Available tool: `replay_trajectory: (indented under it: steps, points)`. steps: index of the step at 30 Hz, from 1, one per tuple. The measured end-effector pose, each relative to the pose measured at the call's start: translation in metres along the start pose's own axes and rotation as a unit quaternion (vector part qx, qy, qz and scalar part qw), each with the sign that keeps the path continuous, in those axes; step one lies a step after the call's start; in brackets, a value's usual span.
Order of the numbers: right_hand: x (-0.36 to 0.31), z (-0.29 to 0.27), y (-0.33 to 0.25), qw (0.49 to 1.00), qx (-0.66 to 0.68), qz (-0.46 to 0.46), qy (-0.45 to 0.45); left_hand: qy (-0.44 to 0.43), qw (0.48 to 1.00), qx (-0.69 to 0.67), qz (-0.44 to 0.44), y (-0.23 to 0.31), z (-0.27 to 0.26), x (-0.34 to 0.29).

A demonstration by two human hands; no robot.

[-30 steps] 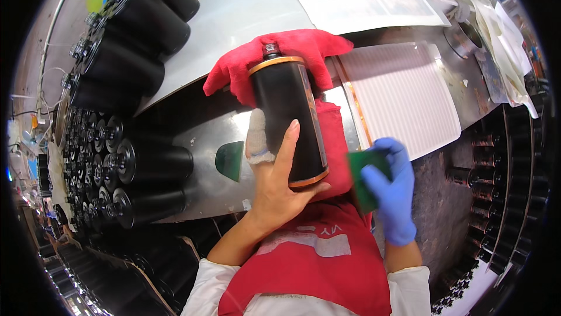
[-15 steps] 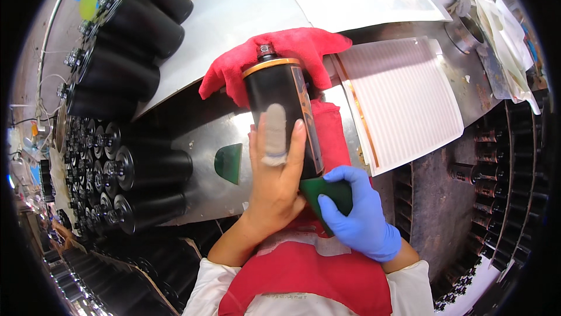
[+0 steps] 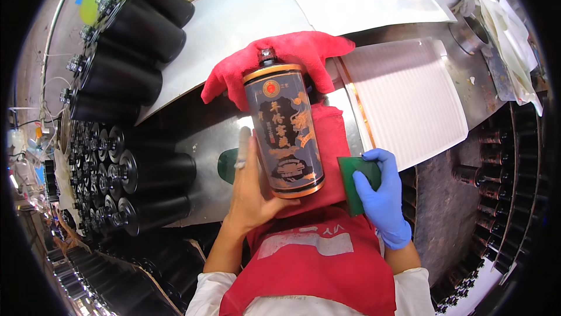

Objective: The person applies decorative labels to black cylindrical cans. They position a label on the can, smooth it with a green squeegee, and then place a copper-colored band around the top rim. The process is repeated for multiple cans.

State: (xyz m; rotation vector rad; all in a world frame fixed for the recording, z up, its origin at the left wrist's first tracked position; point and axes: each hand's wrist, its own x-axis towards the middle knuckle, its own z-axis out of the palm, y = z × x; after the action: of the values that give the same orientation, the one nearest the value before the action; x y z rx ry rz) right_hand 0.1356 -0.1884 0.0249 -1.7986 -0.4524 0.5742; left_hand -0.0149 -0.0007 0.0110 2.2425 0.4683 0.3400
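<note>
A black bottle (image 3: 286, 135) with gold rims and a clear stopper lies before me, its printed dark label face up. Its neck end rests on a bunched red towel (image 3: 310, 47), its body on a red cloth pad (image 3: 334, 141). My left hand (image 3: 248, 199), bare with a pale finger cot on one finger, lies along the bottle's left side. Its fingers are stretched out and the thumb reaches below the base. In a blue glove, my right hand (image 3: 383, 199) pinches a green flat scraper (image 3: 349, 184), apart from the bottle on its right. A second green scraper (image 3: 227, 167) is partly hidden behind my left hand.
Black bottles (image 3: 140, 30) stand in a row at upper left, with several more (image 3: 155, 170) lying stacked below them. A stack of white label sheets (image 3: 409, 94) is to the right. Labelled bottles (image 3: 497, 170) fill a rack at far right. A metal ring (image 3: 467, 34) sits at upper right.
The bottle has turned so its label faces up. My left hand has slid off its top to the left side. My right hand has moved right with the scraper, away from the base.
</note>
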Motion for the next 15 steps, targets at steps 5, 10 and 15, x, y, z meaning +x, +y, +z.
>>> replay_trajectory:
  steps: [5,10,15]
  points:
    - [-0.015,0.020,-0.040,0.987,-0.020,-0.125,-0.099,0.060,0.994,0.027,0.084,0.027,0.016,0.007]
    - [-0.001,0.014,-0.004,0.994,0.060,-0.011,-0.087,0.021,0.987,-0.139,0.073,0.001,0.024,0.004]
    - [0.004,0.010,0.010,0.997,0.049,-0.011,-0.058,0.025,0.987,-0.159,0.028,-0.006,0.020,0.000]
